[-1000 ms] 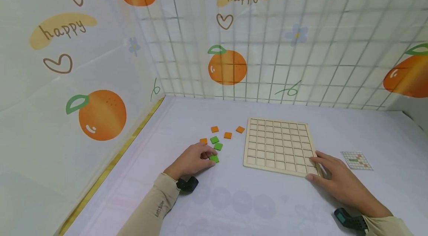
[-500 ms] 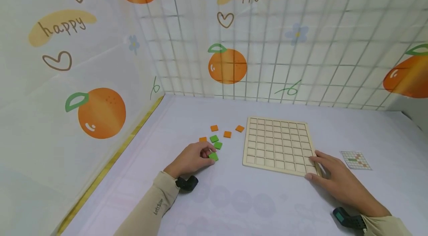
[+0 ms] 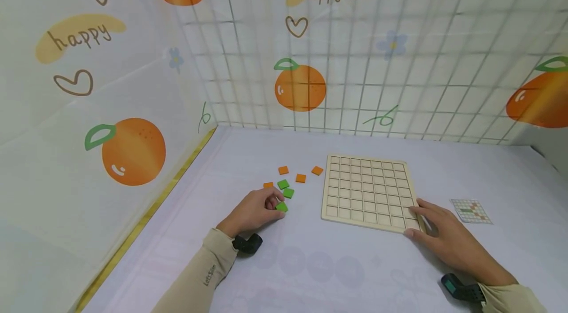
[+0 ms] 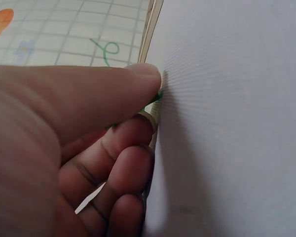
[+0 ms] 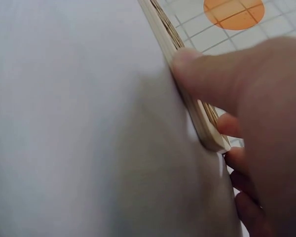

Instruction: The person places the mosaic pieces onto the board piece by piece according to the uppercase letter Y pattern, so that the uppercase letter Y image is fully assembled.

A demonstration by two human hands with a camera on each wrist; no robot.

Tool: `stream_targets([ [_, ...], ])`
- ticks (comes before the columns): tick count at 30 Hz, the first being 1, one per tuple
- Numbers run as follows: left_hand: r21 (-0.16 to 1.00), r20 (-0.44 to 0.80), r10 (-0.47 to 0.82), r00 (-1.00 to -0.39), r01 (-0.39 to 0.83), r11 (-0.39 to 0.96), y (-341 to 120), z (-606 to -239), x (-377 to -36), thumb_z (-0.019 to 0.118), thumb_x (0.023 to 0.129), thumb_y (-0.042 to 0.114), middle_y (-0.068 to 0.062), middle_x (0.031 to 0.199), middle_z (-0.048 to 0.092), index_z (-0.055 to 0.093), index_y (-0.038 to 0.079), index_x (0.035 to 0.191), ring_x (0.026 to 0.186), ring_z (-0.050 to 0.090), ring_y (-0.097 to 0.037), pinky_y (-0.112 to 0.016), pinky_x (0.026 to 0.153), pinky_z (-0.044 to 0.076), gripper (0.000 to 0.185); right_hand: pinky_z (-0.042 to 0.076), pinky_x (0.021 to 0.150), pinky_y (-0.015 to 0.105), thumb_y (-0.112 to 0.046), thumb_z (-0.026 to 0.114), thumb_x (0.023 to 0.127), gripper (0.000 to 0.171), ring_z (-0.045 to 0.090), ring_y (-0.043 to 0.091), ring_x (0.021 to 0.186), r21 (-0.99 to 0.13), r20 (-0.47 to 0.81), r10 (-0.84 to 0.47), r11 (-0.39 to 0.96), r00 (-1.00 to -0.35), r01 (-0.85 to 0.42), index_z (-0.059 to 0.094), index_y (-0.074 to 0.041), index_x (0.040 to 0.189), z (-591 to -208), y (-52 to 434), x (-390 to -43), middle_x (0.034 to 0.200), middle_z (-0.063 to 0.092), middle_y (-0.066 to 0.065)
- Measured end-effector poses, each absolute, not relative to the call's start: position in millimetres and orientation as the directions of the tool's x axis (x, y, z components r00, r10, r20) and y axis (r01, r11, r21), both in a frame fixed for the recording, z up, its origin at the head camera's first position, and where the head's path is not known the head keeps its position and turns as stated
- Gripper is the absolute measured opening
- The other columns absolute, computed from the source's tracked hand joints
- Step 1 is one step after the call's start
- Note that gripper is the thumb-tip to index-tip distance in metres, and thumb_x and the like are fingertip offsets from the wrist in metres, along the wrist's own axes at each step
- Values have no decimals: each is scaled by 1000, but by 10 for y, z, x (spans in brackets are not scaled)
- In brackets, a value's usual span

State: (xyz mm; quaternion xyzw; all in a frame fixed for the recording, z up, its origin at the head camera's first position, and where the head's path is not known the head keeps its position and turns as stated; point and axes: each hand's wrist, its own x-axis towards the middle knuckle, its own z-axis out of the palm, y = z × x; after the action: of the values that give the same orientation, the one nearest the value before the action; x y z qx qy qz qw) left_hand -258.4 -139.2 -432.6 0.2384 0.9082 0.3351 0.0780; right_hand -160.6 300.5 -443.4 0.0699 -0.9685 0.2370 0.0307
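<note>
Head view: my left hand (image 3: 252,213) pinches a green tile (image 3: 281,207) near other loose tiles (image 3: 288,193), left of the gridded board (image 3: 368,192), whose near right corner my right hand (image 3: 451,241) grips. A light edge pinch and a steady board should serve best.

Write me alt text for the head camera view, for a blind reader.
A person's left hand pinches a green tile; their right hand holds a corner of a wooden grid board. Two more green tiles and four orange tiles lie left of the board; a small patterned card lies right.
</note>
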Motion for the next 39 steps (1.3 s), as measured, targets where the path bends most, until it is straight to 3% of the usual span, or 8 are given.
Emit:
stream_targets([
  [20,702,73,483,-872,389,597,-1395,-4270,-2548,74,79,31,8,81,60,56,23,102,74,55,-11,-28,67,46,31,21,97,62,-61,57,81,83,23,47,129,-482,83,-130,862,-988,-154,42,1,135,-4390,3027,-1612,146,26,24],
  [39,763,55,462,-885,336,552,-1338,-4303,-2531,73,79,32,7,84,64,50,20,102,82,56,-11,-31,77,44,34,21,97,62,-59,57,82,82,23,47,129,-489,85,-140,857,-986,-164,42,2,134,-4390,3026,-1608,145,27,25],
])
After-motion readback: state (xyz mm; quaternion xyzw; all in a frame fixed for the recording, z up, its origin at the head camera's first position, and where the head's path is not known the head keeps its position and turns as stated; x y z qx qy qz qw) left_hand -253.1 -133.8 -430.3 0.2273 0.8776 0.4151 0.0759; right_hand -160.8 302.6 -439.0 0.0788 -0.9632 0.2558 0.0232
